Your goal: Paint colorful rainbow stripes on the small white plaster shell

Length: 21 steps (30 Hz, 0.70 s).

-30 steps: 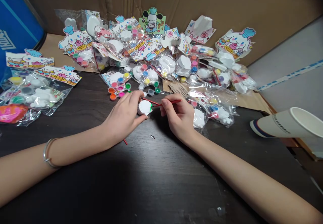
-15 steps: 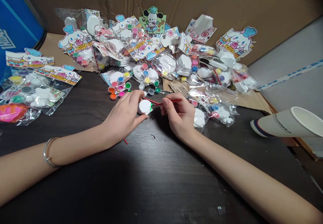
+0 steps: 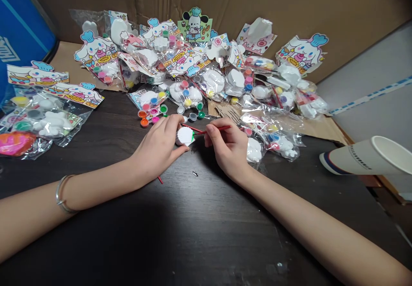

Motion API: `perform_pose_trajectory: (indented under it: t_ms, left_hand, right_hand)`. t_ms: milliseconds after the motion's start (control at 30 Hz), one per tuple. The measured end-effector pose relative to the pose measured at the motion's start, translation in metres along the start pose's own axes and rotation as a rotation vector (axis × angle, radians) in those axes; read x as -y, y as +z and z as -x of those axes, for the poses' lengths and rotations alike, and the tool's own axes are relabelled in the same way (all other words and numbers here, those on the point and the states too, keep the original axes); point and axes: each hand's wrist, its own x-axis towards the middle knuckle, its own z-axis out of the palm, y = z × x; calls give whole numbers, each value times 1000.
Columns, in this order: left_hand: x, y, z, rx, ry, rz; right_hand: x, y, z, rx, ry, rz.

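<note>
Between the thumb and fingers of my left hand (image 3: 160, 148) is a small white shell-shaped figurine (image 3: 184, 136) with green paint along its right edge. My right hand (image 3: 227, 144) pinches a thin red paintbrush (image 3: 222, 128), whose tip lies close to the green edge; whether it touches there I cannot tell. Small open paint pots in orange (image 3: 144, 123), pink (image 3: 154, 120) and green (image 3: 164, 109) stand just beyond my left hand. A second red stick (image 3: 160, 180), perhaps another brush, pokes out from beneath my left wrist.
Bagged white figurines with paint pots (image 3: 212, 80) are heaped along the back against a cardboard wall (image 3: 225, 2). More bags (image 3: 48, 118) lie at the left. A paper cup (image 3: 363, 157) is on its side at the right edge. A small dark-and-white scrap (image 3: 195, 174) rests on the table (image 3: 199, 226).
Almost nothing differs. My right hand and the paintbrush have shifted very slightly to the left; my left hand and the figurine stay in place.
</note>
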Motion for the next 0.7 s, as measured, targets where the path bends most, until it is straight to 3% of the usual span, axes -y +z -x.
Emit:
perform_pose_trajectory:
  t_ms: [133,300,467,600,700]
  left_hand:
    - [0,0,0,0,-4,3]
    - [0,0,0,3,-5,5]
    - [0,0,0,10,-15,3]
    - [0,-1,-1,11,-14,3]
    - [0,0,0,10,-13,2]
  right_hand:
    - [-1,-2,1,94,-28,-23]
    - [1,-1,0,1,-30,-16]
    - [1,-2,0,114,-45,-5]
    - [1,-2,0,15,-54,-10]
    - [2,-2,0,78,-51,13]
